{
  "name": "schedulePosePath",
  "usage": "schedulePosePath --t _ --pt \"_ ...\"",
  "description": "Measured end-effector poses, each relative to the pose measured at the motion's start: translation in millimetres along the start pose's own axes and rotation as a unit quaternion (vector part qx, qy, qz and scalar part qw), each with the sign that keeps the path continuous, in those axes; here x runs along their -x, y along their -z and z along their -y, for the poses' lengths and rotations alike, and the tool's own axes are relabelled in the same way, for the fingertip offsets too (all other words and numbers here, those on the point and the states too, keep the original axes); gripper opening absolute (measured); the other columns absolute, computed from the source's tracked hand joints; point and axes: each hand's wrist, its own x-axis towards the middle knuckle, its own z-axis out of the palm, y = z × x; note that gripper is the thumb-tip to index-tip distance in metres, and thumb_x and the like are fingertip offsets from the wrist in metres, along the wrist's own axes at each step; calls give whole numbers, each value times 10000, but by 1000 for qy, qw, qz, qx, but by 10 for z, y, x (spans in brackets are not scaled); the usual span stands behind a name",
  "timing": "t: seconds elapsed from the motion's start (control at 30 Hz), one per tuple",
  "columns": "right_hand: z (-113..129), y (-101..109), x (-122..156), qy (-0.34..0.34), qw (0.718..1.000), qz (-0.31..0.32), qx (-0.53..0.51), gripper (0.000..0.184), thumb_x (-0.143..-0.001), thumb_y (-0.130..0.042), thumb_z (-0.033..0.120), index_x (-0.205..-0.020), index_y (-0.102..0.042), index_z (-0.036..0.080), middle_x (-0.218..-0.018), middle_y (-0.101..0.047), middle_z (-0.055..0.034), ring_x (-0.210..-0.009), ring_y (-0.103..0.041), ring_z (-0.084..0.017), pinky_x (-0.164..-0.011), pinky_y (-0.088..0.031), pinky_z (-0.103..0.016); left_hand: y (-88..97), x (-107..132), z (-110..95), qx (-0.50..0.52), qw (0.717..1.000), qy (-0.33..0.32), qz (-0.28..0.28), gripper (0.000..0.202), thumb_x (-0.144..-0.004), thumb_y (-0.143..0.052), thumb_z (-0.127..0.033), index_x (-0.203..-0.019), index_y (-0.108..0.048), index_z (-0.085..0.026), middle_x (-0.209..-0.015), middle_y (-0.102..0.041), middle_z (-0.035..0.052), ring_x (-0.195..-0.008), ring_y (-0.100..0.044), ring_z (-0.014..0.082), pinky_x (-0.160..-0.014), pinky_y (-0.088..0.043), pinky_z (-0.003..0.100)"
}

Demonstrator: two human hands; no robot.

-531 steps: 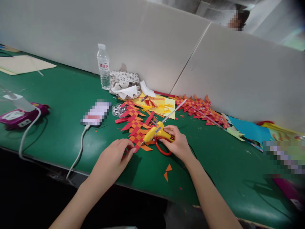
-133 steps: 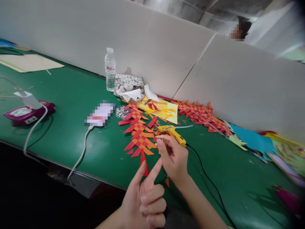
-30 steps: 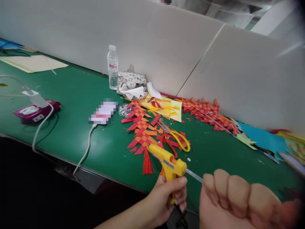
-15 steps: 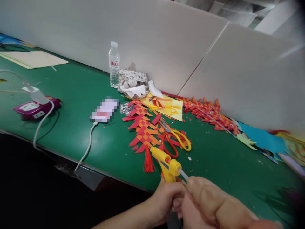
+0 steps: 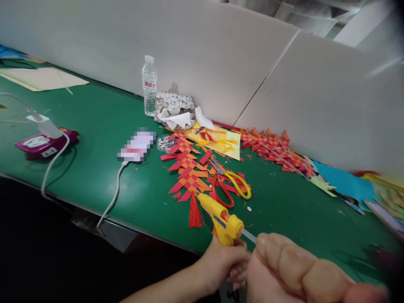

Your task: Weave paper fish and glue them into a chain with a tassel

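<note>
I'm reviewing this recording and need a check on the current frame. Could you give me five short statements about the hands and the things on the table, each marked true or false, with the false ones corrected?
1. The left hand holds the yellow glue gun. True.
2. The right hand holds the scissors. False: it is closed on the glue stick at the gun's rear; the scissors lie apart from both hands.
3. The red tassel lies at the near end of the woven paper strip. True.
4. The water bottle lies on its side. False: it stands upright beside the tissue pack.
5. The scissors have one red and one yellow handle. True.
</note>
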Motion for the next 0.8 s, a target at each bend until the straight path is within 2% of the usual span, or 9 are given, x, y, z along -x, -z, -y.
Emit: schedulePosePath --t 0.23,0.47,0.8 --pt "-32 -35 25 -14 999 -1 -49 463 -914 -274 286 -475 -187 166 -408 -159 67 -357 -141 -53 -415 -240 -246 -33 15 -44 9 1000 -5 -12 210 -517 -555 -189 -406 -376 -180 -263 -285 -91 -229 -230 14 -277 -220 174" --pt "-47 -16 22 -17 999 -5 -50 461 -905 -296 289 -472 -199 165 -410 -136 66 -364 -147 -56 -408 -254 -241 -30 18 -59 8 1000 -4 -3 220 -521 -540 -193 -392 -362 -184 -256 -282 -91 -223 -232 13 -275 -224 169" --pt "-23 -33 -1 -44 998 24 -43 470 -912 -280 316 -469 -244 162 -395 -183 63 -363 -189 -58 -437 -250 -252 -20 19 -39 13 1000 -18 -12 194 -519 -517 -176 -391 -371 -181 -254 -275 -94 -220 -218 16 -273 -224 162"
